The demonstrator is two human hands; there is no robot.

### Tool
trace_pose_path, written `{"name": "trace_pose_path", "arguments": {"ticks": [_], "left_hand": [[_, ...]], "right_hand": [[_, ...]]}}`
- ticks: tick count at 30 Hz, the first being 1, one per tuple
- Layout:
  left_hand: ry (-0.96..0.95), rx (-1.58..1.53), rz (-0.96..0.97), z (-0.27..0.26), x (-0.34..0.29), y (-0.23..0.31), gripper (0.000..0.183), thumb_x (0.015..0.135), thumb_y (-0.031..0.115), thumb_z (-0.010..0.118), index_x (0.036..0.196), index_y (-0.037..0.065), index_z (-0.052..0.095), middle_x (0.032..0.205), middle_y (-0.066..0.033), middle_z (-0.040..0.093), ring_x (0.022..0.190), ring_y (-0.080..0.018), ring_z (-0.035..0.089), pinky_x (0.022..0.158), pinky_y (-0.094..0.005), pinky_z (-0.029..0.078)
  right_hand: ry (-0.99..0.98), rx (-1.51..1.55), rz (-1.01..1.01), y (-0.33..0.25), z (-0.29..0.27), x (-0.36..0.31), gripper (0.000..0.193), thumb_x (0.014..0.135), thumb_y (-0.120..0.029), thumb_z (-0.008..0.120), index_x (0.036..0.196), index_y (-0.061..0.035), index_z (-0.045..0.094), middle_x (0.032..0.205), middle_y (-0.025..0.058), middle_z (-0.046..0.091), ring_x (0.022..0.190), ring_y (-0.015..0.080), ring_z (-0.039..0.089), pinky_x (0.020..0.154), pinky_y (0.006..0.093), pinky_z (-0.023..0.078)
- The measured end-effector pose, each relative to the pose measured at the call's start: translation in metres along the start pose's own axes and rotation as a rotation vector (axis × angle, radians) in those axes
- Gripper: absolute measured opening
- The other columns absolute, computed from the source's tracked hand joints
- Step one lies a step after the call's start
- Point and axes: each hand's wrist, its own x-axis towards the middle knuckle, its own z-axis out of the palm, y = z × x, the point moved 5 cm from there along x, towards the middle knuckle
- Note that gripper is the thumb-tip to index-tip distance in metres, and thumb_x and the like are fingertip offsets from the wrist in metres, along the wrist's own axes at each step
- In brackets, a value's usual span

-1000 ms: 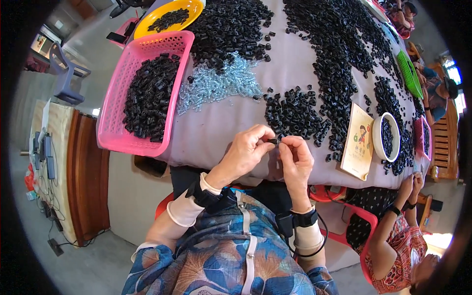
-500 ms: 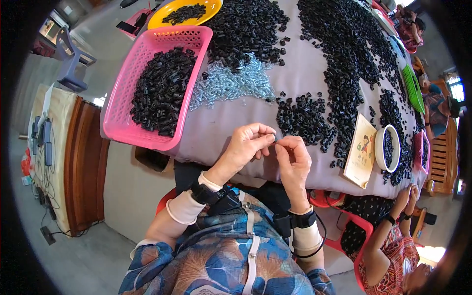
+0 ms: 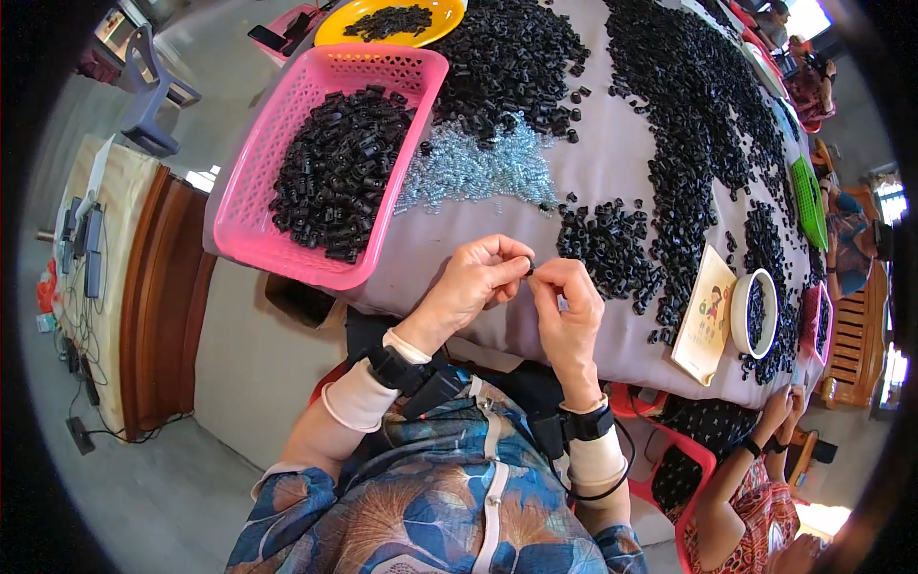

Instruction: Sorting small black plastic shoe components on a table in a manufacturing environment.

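My left hand (image 3: 475, 284) and my right hand (image 3: 571, 311) meet over the near edge of the cloth-covered table. Between their fingertips is a small black plastic piece (image 3: 530, 268), mostly hidden by the fingers that pinch it from both sides. Just beyond my right hand lies a small heap of black plastic pieces (image 3: 609, 249). Past my left hand spreads a pile of small clear bluish springs (image 3: 478, 167). A pink basket (image 3: 232, 230) to the left holds many larger-looking black pieces (image 3: 339, 172).
Black pieces (image 3: 688, 115) cover much of the far table. A yellow dish (image 3: 449, 17) stands beyond the basket. On the right are a booklet (image 3: 706, 320), a white round bowl (image 3: 738, 316) and a green basket (image 3: 809, 206). Another person's hands (image 3: 786, 407) work at the right.
The view has shifted, so the table and its heaps sit slightly farther right and lower. My hands stay together, still pinching at the fingertips.
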Motion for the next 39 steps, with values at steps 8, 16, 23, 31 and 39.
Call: {"name": "trace_pose_path", "arguments": {"ticks": [8,16,23,31,39], "left_hand": [[-0.022,-0.079,0.036,-0.011,-0.001,0.001,0.012,0.088,0.011,0.058,0.098,0.005,0.058,0.072,0.0005,0.056,0.057,-0.0065,0.052,0.048,-0.0186,0.037],[-0.024,-0.137,-0.007,-0.013,0.0,0.002,0.012,0.089,0.011,0.057,0.099,0.005,0.057,0.076,-0.0009,0.057,0.06,-0.0069,0.054,0.051,-0.0188,0.04],[-0.073,-0.12,-0.011,-0.015,0.0,0.004,0.012,0.089,0.011,0.057,0.099,0.005,0.057,0.077,-0.0012,0.058,0.06,-0.007,0.055,0.052,-0.0194,0.043],[0.021,-0.325,-0.056,-0.018,0.0,-0.002,0.011,0.089,0.012,0.056,0.098,0.006,0.058,0.079,-0.0028,0.058,0.061,-0.0085,0.053,0.051,-0.0217,0.041],[-0.028,-0.354,-0.053,-0.02,0.0,0.0,0.011,0.088,0.011,0.056,0.098,0.006,0.058,0.08,-0.0035,0.059,0.061,-0.0087,0.052,0.05,-0.022,0.039]], "right_hand": [[-0.045,0.249,0.408,0.015,0.016,-0.001,0.009,0.077,0.001,0.063,0.085,-0.0004,0.058,0.074,0.0028,0.06,0.065,0.0075,0.054,0.06,0.0229,0.046],[-0.042,0.268,0.26,0.015,0.019,0.007,0.01,0.076,0.0,0.066,0.08,-0.0008,0.056,0.069,0.001,0.058,0.061,0.0076,0.052,0.058,0.0209,0.044],[-0.28,0.419,0.811,0.033,0.026,0.007,0.017,0.072,-0.006,0.073,0.079,-0.0031,0.057,0.064,-0.0015,0.056,0.056,0.0029,0.049,0.049,0.0168,0.038],[-0.184,0.021,0.414,0.026,0.01,0.03,0.02,0.072,-0.011,0.071,0.085,0.0004,0.06,0.078,0.0079,0.057,0.06,0.013,0.052,0.056,0.0256,0.044],[0.029,-0.422,0.158,0.044,-0.042,0.049,0.009,0.073,-0.001,0.063,0.08,-0.0042,0.06,0.08,0.0096,0.056,0.076,0.028,0.053,0.068,0.0364,0.043]]}}
